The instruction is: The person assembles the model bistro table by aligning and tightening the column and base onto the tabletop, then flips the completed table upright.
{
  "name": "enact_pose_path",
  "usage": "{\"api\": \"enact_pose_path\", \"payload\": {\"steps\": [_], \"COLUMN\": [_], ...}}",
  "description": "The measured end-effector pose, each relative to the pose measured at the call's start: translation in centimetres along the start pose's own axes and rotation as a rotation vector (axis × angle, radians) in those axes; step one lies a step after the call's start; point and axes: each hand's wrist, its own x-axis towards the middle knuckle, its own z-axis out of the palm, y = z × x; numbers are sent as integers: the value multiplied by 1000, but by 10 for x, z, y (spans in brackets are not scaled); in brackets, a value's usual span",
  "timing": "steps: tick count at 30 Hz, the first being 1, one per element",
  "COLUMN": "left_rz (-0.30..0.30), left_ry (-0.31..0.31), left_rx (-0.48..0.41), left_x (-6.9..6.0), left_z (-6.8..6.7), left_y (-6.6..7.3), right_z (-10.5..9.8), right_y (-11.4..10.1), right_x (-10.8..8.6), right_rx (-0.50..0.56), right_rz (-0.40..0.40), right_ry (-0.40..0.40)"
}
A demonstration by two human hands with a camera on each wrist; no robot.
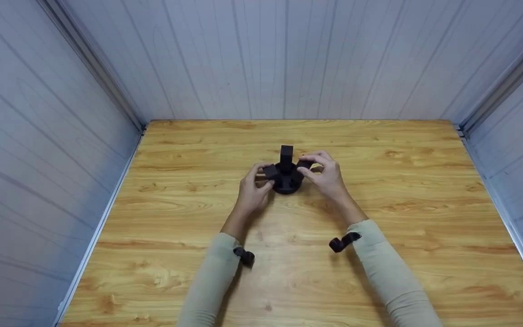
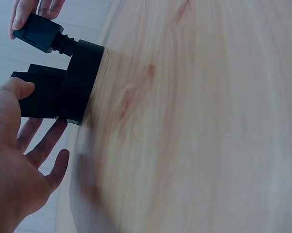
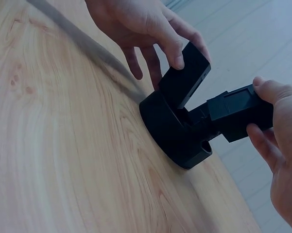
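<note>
A round black base (image 1: 287, 188) stands on the wooden table with black rectangular blocks about it. My left hand (image 1: 252, 194) grips one tilted black block (image 3: 185, 75) at the base's left side, thumb on one face. With thumb and fingers my right hand (image 1: 328, 176) pinches another black block (image 3: 243, 112) at the right side. A narrower ribbed stem (image 2: 64, 44) joins that block toward the base (image 2: 85, 80). Between the hands a third black block (image 1: 286, 156) rises upright at the back. Whether the left block's lower end is seated in the base cannot be told.
The wood-grain table (image 1: 175, 218) runs out on all sides of the base. Pale panelled walls (image 1: 261, 59) close it in at the back, left and right. A small black device (image 1: 245, 257) sits on the left sleeve, and a similar device (image 1: 343, 242) on the right.
</note>
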Motion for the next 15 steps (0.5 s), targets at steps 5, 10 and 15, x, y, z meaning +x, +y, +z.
{"api": "enact_pose_path", "payload": {"steps": [5,10,15], "left_rz": [-5,0,8], "left_ry": [-2,10,15], "left_rx": [-2,13,18], "left_x": [0,0,0], "left_z": [1,1,1], "left_y": [-1,-2,-2], "right_z": [1,0,-5], "right_y": [3,3,4], "right_x": [-1,0,0], "right_rx": [-6,0,19], "right_rz": [14,44,82], "right_ry": [-11,-50,-131]}}
